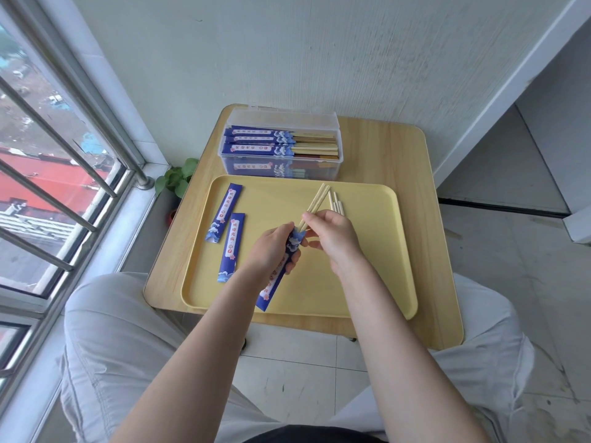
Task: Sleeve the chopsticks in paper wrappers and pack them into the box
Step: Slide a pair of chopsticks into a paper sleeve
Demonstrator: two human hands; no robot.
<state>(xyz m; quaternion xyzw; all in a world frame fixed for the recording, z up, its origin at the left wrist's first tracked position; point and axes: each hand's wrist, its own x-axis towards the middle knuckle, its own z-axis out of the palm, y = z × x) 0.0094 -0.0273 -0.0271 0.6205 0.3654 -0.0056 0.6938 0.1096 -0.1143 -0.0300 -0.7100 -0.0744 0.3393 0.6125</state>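
Chopsticks [316, 199], a pair pinched in your right hand [332, 241], are entering the mouth of the blue wrapper [281, 273] that your left hand [271, 247] grips near its open end. Both hands are close together over the middle of the tray [377, 251], each closed on its own piece. You are mid-sleeving: only the near tips seem to have gone in, though your fingers hide the mouth, so how deep they sit is hard to say. The pair's long axis runs diagonally, free ends pointing up and away to the right toward the box [281, 145], near ends aimed down-left into the sleeve, which follows nearly the same line toward the tray's near edge. Next you probably need to keep the 2 sticks together and parallel, hold the mouth open, and slide them along that line without buckling the paper. At least 3 loose sticks [335, 203] lie just beyond your right hand, and 2 empty wrappers [224, 215] lie on the tray's left side. The box, open at the far side of the table [399, 161], already holds several sleeved pairs lying crosswise.
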